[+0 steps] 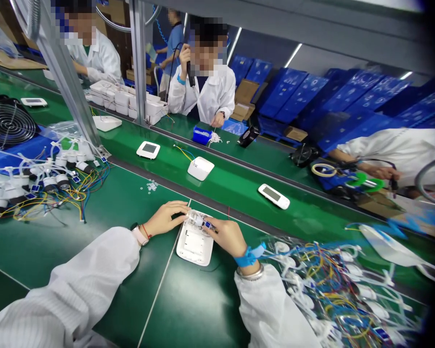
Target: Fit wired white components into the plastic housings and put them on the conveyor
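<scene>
A white plastic housing (195, 245) lies open side up on the green worktable, between my two hands. At its far end sits a small white and dark cylindrical part with a blue label (207, 224). My right hand (229, 236) grips this part with thumb and fingers, pressing it close to the housing. My left hand (167, 220) reaches the housing's far left corner. Its thumb and fingertips close around a small whitish piece there, which I cannot make out. Part of the housing's far end is hidden by my fingers.
Wired cylindrical parts (63, 181) are heaped at left, and another wired heap (322, 285) lies at right. Small white rings (152, 186) lie beyond my left hand. A green conveyor (232, 181) carries white devices (274, 195). Co-workers (203, 92) stand across it. A metal post (63, 72) rises at left.
</scene>
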The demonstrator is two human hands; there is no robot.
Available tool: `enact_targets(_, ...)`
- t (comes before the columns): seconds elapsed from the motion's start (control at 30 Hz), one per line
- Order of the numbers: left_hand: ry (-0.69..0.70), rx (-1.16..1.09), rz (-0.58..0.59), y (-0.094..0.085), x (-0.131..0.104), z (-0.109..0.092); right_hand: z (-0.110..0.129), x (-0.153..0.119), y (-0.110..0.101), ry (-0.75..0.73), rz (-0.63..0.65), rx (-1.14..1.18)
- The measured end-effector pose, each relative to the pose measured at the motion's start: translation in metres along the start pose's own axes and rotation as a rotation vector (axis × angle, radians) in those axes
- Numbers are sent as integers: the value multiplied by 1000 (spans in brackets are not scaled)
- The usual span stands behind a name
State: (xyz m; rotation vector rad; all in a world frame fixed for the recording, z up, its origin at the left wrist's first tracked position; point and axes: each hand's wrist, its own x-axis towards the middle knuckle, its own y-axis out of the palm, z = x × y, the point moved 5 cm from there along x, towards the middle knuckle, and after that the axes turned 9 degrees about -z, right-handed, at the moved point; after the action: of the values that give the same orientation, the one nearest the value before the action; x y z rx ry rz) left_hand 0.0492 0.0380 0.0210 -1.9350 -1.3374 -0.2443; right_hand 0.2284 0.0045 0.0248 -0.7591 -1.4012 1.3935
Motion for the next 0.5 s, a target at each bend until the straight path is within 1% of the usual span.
enact_targets(0.2,39,35,-13,1,-2,2,1,3,6,2,30,-30)
enact_targets(0.33,70,84,16,0,-2,-1,2,0,1,2,8,-62)
enact_targets(0.37,75,98,23,0,-2,-2,3,0,-3,-5,-24,-76)
enact_targets(0.43,82,117,29,0,-2,-4,9,0,-12,-39,-141,-104)
enact_targets(0.5,88,125,30,1,-1,-5,20,2,-17,-120,-264,-77)
